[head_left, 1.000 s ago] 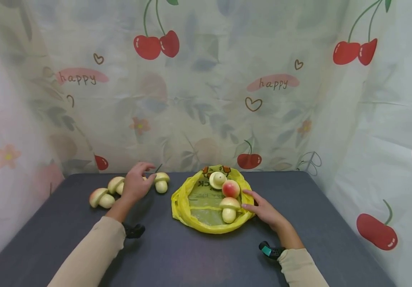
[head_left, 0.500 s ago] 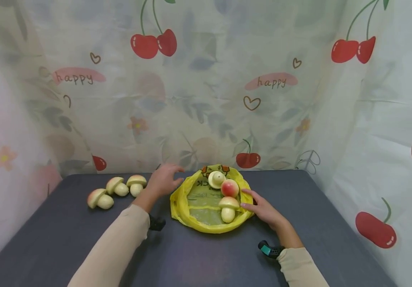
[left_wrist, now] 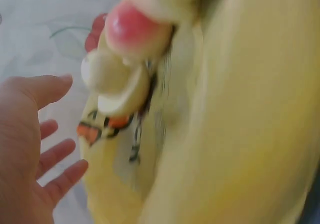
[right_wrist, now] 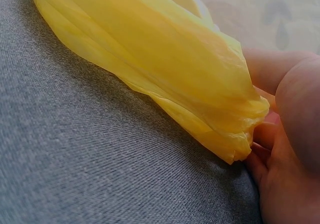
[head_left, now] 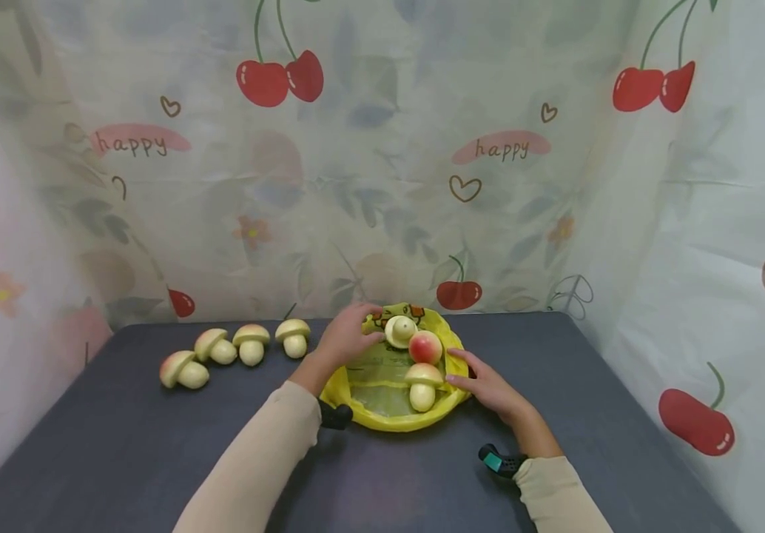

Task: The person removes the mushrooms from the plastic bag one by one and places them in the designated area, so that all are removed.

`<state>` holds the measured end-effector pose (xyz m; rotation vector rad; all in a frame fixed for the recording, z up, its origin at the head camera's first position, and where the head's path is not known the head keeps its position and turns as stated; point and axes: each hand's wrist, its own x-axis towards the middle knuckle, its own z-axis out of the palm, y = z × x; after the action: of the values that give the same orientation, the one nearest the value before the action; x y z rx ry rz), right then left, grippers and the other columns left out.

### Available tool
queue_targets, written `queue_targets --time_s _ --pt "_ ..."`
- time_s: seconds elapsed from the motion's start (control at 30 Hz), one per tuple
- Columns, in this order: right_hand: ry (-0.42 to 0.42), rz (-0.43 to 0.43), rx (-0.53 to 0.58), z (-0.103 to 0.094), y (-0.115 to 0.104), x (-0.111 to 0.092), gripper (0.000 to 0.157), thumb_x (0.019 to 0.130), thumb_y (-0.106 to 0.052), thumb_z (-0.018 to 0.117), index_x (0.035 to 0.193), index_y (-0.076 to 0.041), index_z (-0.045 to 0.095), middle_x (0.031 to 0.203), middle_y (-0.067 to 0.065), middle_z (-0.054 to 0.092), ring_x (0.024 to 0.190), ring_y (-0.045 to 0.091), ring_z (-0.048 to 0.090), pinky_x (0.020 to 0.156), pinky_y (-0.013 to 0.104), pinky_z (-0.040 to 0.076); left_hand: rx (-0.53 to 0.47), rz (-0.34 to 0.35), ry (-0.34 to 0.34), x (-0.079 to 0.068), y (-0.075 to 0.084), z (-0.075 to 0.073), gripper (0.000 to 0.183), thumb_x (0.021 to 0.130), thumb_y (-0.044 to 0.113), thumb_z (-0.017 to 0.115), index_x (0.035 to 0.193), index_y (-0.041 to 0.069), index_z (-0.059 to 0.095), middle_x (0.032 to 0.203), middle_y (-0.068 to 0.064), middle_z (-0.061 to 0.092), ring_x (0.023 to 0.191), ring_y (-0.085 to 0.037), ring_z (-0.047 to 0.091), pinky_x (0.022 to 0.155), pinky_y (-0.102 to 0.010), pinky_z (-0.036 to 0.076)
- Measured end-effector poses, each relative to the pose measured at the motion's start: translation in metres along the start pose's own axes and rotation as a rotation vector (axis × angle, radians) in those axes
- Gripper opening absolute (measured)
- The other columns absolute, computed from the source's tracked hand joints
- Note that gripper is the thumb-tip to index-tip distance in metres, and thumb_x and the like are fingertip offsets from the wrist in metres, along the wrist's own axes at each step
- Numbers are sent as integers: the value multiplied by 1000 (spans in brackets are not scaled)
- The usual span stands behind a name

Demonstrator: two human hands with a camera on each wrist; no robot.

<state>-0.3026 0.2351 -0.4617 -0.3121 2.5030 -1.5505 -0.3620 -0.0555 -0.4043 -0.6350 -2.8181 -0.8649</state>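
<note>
A yellow plastic bag (head_left: 389, 424) lies with its mouth rolled wide. Inside are a cream toy mushroom (head_left: 424, 386) with a stubby stem, a red-and-cream rounded cap (head_left: 425, 347), and another pale mushroom (head_left: 401, 331) with its stem end up. My left hand (head_left: 348, 337) hovers over the bag's left rim, fingers spread and holding nothing; in the left wrist view it appears beside the bag's printed side. At the right rim my right hand (head_left: 492, 385) holds the bag's edge between thumb and fingers, the thumb partly hidden behind the plastic in the right wrist view.
Several toy mushrooms (head_left: 251, 344) lie in a loose row at the back left of the dark table (head_left: 123, 444). A cherry-print curtain (head_left: 382, 185) hangs behind the table and along both sides. Each wrist wears a black strap (head_left: 504, 463).
My left hand has moved right, from above the row of mushrooms to the bag's left rim, uncovering the mushrooms. My right hand has stayed on the bag's right edge.
</note>
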Motion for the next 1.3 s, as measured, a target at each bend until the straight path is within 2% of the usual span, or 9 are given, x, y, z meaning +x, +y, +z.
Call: queue_targets --time_s 0.23,0.33,0.4,0.6,0.67,0.8,0.93,1.13,1.3 --pt "-8 -13 -3 0 -4 -4 65 97 -31 61 151 -8 33 154 21 27 140 38 23 111 58 19 -213 -47 22 9 12 21 55 94 31 66 141 8 50 142 -12 47 130 -31 44 103 -48 38" --pt "-9 -16 -6 -2 -5 -4 66 97 -32 61 151 -7 33 154 21 27 140 40 23 111 59 18 -283 -67 4 14 16 28 56 96 30 63 144 8 46 144 -13 45 132 -32 42 104 -48 37" --pt "-7 -10 -10 -2 -6 -4 66 96 -32 62 151 -8 34 154 20 27 140 38 23 111 58 18 -315 -55 -14 16 18 33 56 97 28 61 145 7 44 144 -15 45 132 -33 42 104 -48 36" --pt "-17 -1 -17 -1 -3 -2 64 96 -32 62 151 -10 35 154 18 28 140 36 24 112 56 20 -241 -54 -77 18 20 42 56 97 32 59 147 10 43 146 -13 42 136 -32 36 109 -47 30" --pt "-14 -4 -12 -1 -3 -2 63 97 -30 61 150 -9 35 154 18 29 139 36 26 111 56 20 -226 -64 -78 18 20 44 52 95 34 61 142 13 50 144 -12 44 135 -31 37 108 -47 31" --pt "-6 -6 -12 -2 -3 -3 61 98 -28 60 150 -9 35 152 19 31 136 37 28 111 57 21 -242 -35 -79 17 22 47 40 91 30 69 125 12 61 131 -10 54 122 -29 48 100 -44 40" --pt "2 7 -19 0 -2 -2 61 97 -29 61 150 -11 36 152 17 32 137 36 28 111 56 20 -252 -15 -87 12 20 47 37 88 25 73 120 11 63 122 -9 58 110 -26 54 93 -42 44" --pt "4 14 -16 1 0 0 62 96 -30 63 149 -12 38 153 16 31 138 35 28 112 55 21 -290 -17 -113 5 15 41 33 88 21 74 118 10 65 123 -9 58 112 -26 53 95 -42 43" --pt "5 14 -32 0 -3 -1 63 96 -32 62 150 -10 36 154 18 29 139 37 25 112 56 19 -286 10 -143 2 10 36 31 87 22 75 116 13 67 124 -6 58 116 -24 52 98 -42 41"
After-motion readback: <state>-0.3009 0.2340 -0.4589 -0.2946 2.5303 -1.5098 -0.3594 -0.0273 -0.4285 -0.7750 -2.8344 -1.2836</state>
